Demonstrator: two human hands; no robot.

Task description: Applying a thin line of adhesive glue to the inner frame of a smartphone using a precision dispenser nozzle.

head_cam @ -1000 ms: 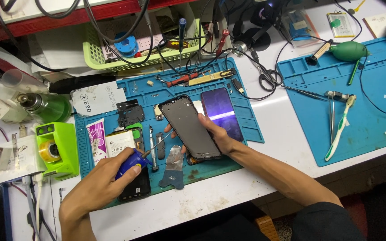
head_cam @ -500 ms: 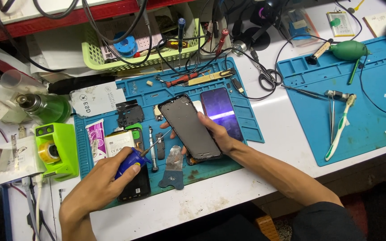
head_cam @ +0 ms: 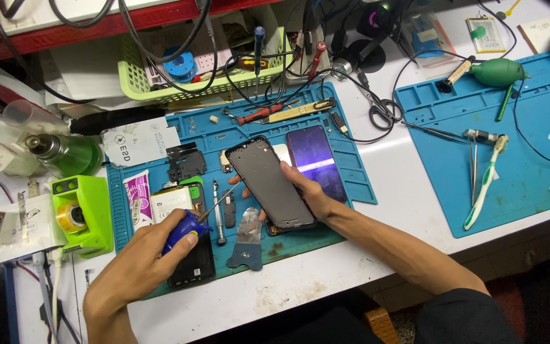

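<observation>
My right hand [head_cam: 308, 190] grips a black phone frame [head_cam: 270, 182] by its right edge and holds it tilted over a blue work mat [head_cam: 326, 242]. My left hand [head_cam: 154, 248] is closed around a blue-handled screwdriver [head_cam: 189, 227] whose thin shaft points up and right, with the tip near the frame's left edge. A purple phone screen [head_cam: 316, 159] lies on the mat just right of the frame. Under my left hand sits a black phone body [head_cam: 193, 266].
On the mat lie a metal pry tool [head_cam: 247, 239], a white battery [head_cam: 170, 200], a purple tube [head_cam: 137, 199] and a red-handled screwdriver [head_cam: 259, 114]. A green tape dispenser [head_cam: 81, 215] stands left. A green basket [head_cam: 192, 70] is behind. A second blue mat [head_cam: 529, 165] with a toothbrush [head_cam: 484, 185] lies right.
</observation>
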